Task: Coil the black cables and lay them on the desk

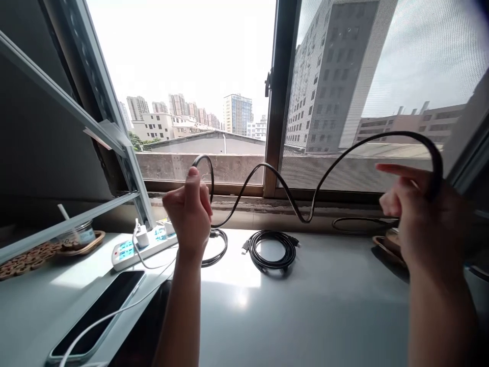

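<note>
A black cable [281, 182] hangs in waves in the air between my two hands, in front of the window. My left hand [191, 204] is closed around one part of it, thumb up, and a small loop rises above the fist. On the right, the cable arches up and comes down over my right hand [424, 209], which grips it with the index finger pointing inward. The cable's ends do not show clearly. Below, on the table, lies a coiled black cable [272, 265] with its plugs showing. Another black coil [225, 250] is partly hidden behind my left hand.
A white power strip [122, 261] with a charger and white cord stands at the left, near a phone [99, 316]. A metal frame [130, 158] rises at the left. Wooden trays [82, 250] sit at both sides. The window sill [244, 216] borders the white table [305, 316].
</note>
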Tool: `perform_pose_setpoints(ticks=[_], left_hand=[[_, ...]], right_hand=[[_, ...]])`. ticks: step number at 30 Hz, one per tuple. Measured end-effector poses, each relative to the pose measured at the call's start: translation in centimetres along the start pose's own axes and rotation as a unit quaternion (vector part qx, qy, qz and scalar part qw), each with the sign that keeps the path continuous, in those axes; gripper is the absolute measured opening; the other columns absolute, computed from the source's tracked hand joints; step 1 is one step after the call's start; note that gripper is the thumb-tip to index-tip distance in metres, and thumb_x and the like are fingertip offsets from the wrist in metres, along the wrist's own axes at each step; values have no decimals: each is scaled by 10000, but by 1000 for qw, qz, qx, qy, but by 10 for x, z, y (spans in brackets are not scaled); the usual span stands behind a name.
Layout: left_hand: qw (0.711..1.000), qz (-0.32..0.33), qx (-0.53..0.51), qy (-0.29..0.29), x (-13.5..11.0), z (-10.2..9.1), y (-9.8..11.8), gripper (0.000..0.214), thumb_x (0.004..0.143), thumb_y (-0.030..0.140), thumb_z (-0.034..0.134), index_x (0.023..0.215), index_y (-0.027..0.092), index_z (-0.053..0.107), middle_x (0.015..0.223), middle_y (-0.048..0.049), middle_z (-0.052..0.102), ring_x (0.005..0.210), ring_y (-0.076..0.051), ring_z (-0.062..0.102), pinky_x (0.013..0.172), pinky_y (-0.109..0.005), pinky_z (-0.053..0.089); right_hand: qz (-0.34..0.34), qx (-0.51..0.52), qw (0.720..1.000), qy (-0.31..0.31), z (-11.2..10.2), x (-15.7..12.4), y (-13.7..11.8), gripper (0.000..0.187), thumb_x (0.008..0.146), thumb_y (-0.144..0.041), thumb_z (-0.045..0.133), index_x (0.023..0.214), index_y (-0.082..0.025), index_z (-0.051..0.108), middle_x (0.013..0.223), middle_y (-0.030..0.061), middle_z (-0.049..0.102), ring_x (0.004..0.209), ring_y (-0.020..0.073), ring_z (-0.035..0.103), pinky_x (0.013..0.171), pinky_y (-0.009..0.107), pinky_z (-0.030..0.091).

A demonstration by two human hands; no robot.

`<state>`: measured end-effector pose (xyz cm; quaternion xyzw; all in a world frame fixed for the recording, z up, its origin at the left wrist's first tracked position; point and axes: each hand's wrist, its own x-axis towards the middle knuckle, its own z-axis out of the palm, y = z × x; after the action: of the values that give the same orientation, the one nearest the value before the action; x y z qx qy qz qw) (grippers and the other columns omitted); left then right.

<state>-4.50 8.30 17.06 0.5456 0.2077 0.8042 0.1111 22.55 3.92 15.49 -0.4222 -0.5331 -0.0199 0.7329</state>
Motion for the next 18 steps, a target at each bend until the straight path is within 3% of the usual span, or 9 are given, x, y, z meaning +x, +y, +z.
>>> perform_pose_setpoints(ticks=[3, 6, 11, 14, 18], left_hand=[[991, 32, -56, 117, 4, -2, -4, 605, 904, 200, 407, 318, 166, 257, 272, 38, 204, 240, -44, 214, 332, -261, 93], [982, 54, -95, 152, 4, 1, -6, 594, 911, 237, 430, 361, 157, 220, 303, 52, 163, 254, -32, 181, 333, -241, 83], [981, 133, -133, 53, -11, 19, -12, 641, 909, 309, 534, 390, 141, 199, 322, 61, 144, 265, -14, 142, 340, -245, 69], [978, 169, -121, -25, -28, 33, -12, 573, 952, 186, 425, 416, 135, 228, 339, 61, 183, 267, -13, 173, 339, -234, 86], [972, 193, -62, -121, -49, 46, -6, 488, 917, 79, 385, 452, 131, 249, 381, 61, 221, 319, -16, 203, 375, -229, 111]], right_hand=[[15, 15, 1000, -8, 4, 0, -2, 283, 885, -386, 525, 1134, -332, 648, 827, 43, 542, 655, 146, 502, 403, 235, 359], [52, 76, 994, -57, 16, -6, -8, 332, 877, -437, 525, 1191, -363, 601, 1005, 45, 566, 569, 114, 521, 295, 206, 245], [79, 94, 986, -112, 40, -20, -15, 374, 869, -481, 523, 1196, -313, 589, 961, 62, 616, 400, 62, 448, 271, 190, 200], [159, 108, 958, -211, 49, -25, -15, 463, 859, -555, 490, 1193, -247, 579, 974, 92, 644, 380, 61, 452, 260, 184, 186], [232, 123, 919, -295, 51, -29, -15, 620, 834, -647, 444, 1254, -198, 523, 797, 67, 662, 341, 62, 413, 271, 184, 189]])
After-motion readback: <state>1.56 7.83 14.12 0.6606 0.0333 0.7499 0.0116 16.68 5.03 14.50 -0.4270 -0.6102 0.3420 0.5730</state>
